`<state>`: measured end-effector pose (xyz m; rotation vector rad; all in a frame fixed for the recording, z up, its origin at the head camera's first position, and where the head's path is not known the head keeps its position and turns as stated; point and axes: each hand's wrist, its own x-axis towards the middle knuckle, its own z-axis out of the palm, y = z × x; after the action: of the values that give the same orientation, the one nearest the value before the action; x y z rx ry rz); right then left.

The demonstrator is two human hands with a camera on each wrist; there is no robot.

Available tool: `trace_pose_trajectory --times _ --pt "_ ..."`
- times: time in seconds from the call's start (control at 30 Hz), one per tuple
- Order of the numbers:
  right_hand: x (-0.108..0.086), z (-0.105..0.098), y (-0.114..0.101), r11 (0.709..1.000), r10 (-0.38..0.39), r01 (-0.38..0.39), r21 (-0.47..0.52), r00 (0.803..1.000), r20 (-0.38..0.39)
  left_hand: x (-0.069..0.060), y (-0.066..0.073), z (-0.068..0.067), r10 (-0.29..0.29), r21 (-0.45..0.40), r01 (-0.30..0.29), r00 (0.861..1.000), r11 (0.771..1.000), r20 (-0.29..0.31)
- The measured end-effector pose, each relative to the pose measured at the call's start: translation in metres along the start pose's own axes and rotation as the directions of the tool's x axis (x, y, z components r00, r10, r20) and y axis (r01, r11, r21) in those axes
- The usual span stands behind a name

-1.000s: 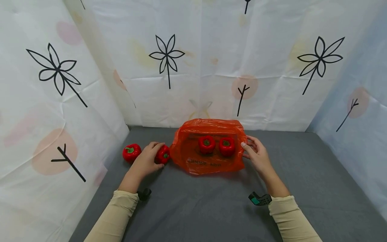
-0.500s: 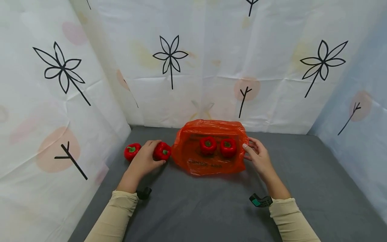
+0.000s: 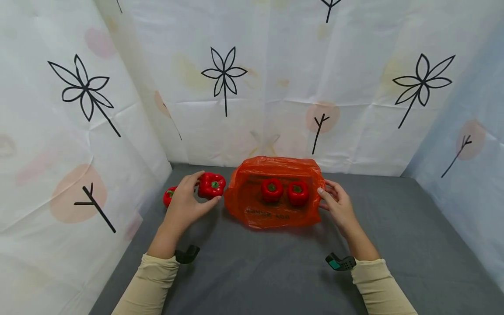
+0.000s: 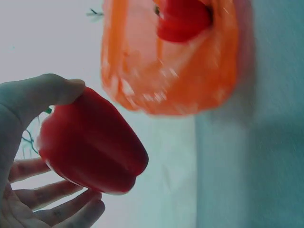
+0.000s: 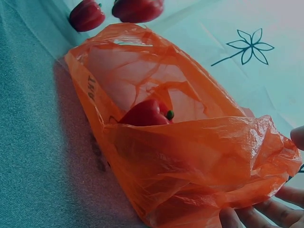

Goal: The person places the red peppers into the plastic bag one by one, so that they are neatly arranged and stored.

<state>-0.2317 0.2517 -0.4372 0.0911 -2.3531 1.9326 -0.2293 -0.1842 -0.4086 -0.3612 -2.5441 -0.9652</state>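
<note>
A red bell pepper (image 3: 211, 185) is held between the thumb and fingers of my left hand (image 3: 184, 206), just left of an orange plastic bag (image 3: 275, 164). In the left wrist view that bell pepper (image 4: 95, 142) is off the table, thumb on its stem end. The bag lies on its side, mouth open towards me. Two more bell peppers, one left (image 3: 271, 190) and one right (image 3: 298, 193), are inside it. My right hand (image 3: 338, 208) pinches the bag's right edge. Partly hidden behind my left hand, another bell pepper (image 3: 168, 197) rests on the table.
A grey cloth (image 3: 267, 271) covers the table. White printed fabric (image 3: 267, 87) hangs behind and at both sides. A black wrist device sits at each wrist, one on the left (image 3: 187, 254) and one on the right (image 3: 341, 262).
My left hand has raised its bell pepper from the table and moved it slightly up, near the bag's left edge. My right hand stays on the bag. The head view has shifted a little.
</note>
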Motion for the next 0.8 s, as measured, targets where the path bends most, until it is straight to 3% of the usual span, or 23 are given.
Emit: trace_pose_trajectory --times 0.2,0.47,0.8 --pt "0.000 -0.001 0.000 1.000 -0.002 0.002 0.011 1.000 -0.004 -0.001 0.028 0.005 0.038 -0.123 -0.037 0.999 0.992 0.010" --pt "0.000 -0.001 -0.001 1.000 0.015 -0.015 0.016 1.000 -0.015 -0.001 0.047 0.029 0.097 -0.232 -0.088 0.995 0.969 0.028" --pt "0.001 0.000 -0.001 1.000 -0.005 0.005 0.017 1.000 -0.020 -0.004 0.059 0.072 0.047 -0.248 -0.017 0.992 0.969 0.116"
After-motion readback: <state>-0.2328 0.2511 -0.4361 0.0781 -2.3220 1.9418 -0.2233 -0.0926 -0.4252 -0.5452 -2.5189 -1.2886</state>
